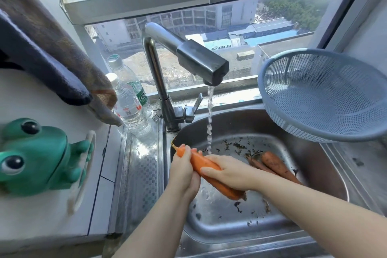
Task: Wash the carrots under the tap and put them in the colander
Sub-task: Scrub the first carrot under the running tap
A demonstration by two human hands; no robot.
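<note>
I hold a long orange carrot (200,162) over the steel sink (247,123), just under the water stream falling from the tap (201,63). My left hand (183,170) grips its thin upper end. My right hand (227,173) wraps around its middle, and the thick end pokes out below it. Two dirty carrots (274,164) lie on the sink floor at the right. A blue mesh colander (322,94) with nothing in it sits tilted on the sink's back right corner.
Two clear plastic bottles (129,102) stand left of the tap base. A green frog-shaped holder (35,157) sits on the left wall, with dark cloths (48,56) hanging above it. Bits of dirt dot the sink floor. A window runs behind the tap.
</note>
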